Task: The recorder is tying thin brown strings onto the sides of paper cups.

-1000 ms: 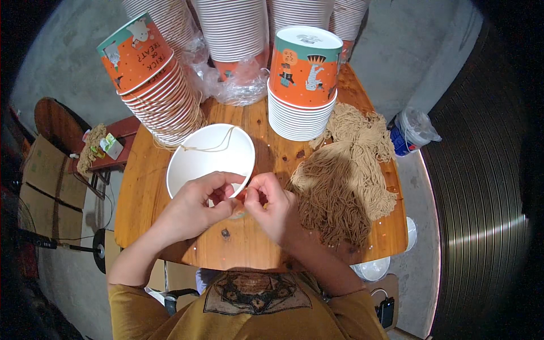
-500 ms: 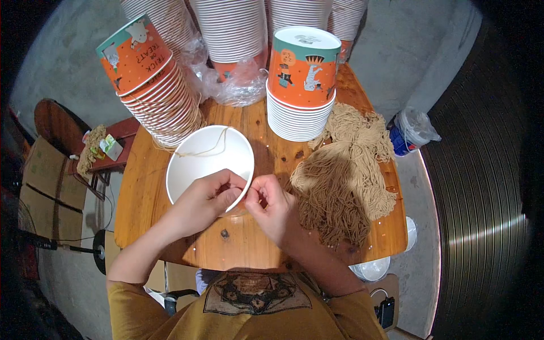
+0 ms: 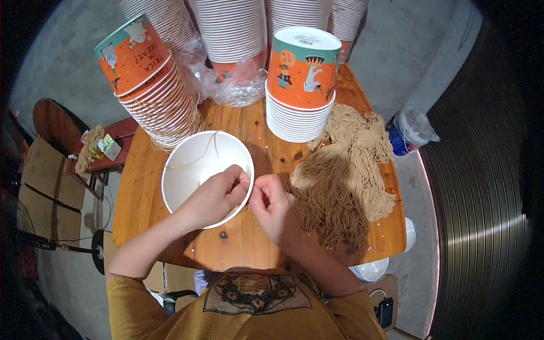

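Observation:
A white-lined paper bucket [image 3: 184,177] tilts on the wooden table in front of me, its open mouth facing up toward me. A thin tan cord [image 3: 192,165] loops across the upper left of its inside. My left hand [image 3: 218,195] reaches into the mouth by the right rim, thumb and fingers pinched together. Just outside that rim is my right hand [image 3: 275,207], its thumb and fingertips also closed. Whatever lies between the fingertips of either hand is too small or hidden to name.
Left behind the bucket leans a stack of upside-down orange buckets [image 3: 144,73] with cords hanging. Another upside-down stack [image 3: 303,73] stands right of it. Brown and tan cord bundles [image 3: 331,195] lie at right. Tall wrapped bucket stacks [image 3: 229,31] line the back, with crumpled clear plastic [image 3: 243,90].
The bucket has shifted slightly left and toward me, its mouth turned more to me. My left hand sits a little deeper inside it; the right hand stays almost in place, now slightly apart.

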Tool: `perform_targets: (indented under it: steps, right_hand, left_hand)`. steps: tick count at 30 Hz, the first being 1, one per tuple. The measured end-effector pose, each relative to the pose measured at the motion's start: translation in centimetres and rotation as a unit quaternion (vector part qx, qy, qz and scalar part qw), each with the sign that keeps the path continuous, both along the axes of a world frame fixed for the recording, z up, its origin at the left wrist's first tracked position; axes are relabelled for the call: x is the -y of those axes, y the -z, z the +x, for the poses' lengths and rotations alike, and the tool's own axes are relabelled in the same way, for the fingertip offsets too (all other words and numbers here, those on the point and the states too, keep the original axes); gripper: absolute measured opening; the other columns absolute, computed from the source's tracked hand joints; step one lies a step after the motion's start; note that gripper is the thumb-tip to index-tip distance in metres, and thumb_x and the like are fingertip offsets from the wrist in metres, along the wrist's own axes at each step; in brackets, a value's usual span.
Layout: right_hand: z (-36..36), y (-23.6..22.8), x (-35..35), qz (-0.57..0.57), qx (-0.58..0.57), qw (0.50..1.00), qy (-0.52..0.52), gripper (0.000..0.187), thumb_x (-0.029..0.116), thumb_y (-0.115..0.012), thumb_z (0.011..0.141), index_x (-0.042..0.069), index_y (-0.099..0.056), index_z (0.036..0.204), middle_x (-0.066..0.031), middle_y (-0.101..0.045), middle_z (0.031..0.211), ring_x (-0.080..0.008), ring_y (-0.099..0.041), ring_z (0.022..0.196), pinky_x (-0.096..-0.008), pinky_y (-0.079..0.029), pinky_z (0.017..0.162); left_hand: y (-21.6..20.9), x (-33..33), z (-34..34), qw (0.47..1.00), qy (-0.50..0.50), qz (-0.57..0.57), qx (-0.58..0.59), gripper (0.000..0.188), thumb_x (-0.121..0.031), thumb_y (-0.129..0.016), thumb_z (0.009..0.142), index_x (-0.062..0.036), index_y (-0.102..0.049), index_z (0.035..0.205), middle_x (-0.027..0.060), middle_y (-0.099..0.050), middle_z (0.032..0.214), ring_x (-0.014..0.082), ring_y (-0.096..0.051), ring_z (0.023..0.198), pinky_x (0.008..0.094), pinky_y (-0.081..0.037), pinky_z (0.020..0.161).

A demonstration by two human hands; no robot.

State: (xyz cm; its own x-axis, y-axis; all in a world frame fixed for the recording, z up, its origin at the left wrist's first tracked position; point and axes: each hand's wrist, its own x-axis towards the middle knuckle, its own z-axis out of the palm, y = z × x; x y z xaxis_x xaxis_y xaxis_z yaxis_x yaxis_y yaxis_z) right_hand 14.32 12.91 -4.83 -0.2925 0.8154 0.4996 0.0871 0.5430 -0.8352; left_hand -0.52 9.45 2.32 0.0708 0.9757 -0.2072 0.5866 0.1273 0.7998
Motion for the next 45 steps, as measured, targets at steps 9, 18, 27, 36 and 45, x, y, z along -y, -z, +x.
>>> perform_targets:
  steps: [9,18,27,36,45]
  right_hand:
    - [0.8,-0.9,-1.1,-0.222,-0.043,0.967,-0.117,0.010,0.010,-0.047,0.096,0.003,-0.052,0.097,-0.0077,-0.062,0.066,-0.0137,-0.063,0.058,-0.0277,-0.050,0.053]
    - [1.2,-1.4,-1.1,-0.239,-0.017,0.964,-0.114,0.015,0.016,-0.045,0.098,0.003,-0.053,0.099,-0.0037,-0.059,0.070,-0.0081,-0.055,0.057,-0.0221,-0.043,0.049]
    - [1.9,-4.4,-2.7,-0.089,0.095,0.986,-0.103,0.017,0.019,-0.060,0.089,0.009,-0.057,0.102,-0.0041,-0.053,0.058,-0.0127,-0.050,0.049,-0.0284,-0.039,0.048]
    - [0.3,-4.1,-3.5,-0.268,-0.068,0.936,-0.216,0.011,0.014,-0.057,0.092,0.003,-0.057,0.094,0.0038,-0.059,0.073,-0.0024,-0.048,0.059,-0.0208,-0.036,0.049]
    - [1.8,-4.0,-4.8,-0.285,-0.024,0.921,-0.264,0.017,0.013,-0.059,0.090,0.006,-0.050,0.102,0.0018,-0.052,0.073,-0.0039,-0.047,0.059,-0.0199,-0.036,0.048]
  left_hand:
    - [-0.4,-0.8,-1.3,1.000,-0.008,-0.016,0.003,0.021,-0.021,-0.048,0.094,-0.0005,-0.050,0.091,0.0048,-0.051,0.071,0.0122,-0.046,0.068,0.0283,-0.041,0.065]
    - [-0.4,-0.6,-2.7,0.997,-0.044,-0.023,0.066,0.014,-0.016,-0.049,0.090,-0.0016,-0.050,0.088,0.0021,-0.052,0.074,0.0091,-0.049,0.070,0.0252,-0.042,0.066]
    - [-1.1,-1.3,-2.4,0.989,-0.044,0.029,0.136,0.014,-0.016,-0.050,0.090,-0.0030,-0.051,0.088,0.0000,-0.052,0.074,0.0075,-0.050,0.071,0.0229,-0.042,0.068]
    - [-0.2,-1.5,-1.7,0.933,-0.047,-0.025,0.356,0.030,-0.001,-0.063,0.081,-0.0039,-0.049,0.108,0.0013,-0.056,0.097,0.0090,-0.053,0.092,0.0227,-0.043,0.085]
    - [1.0,-1.5,-1.8,0.874,-0.049,-0.133,0.465,0.021,-0.007,-0.062,0.089,-0.0017,-0.053,0.107,0.0026,-0.062,0.092,0.0086,-0.059,0.078,0.0196,-0.050,0.074]
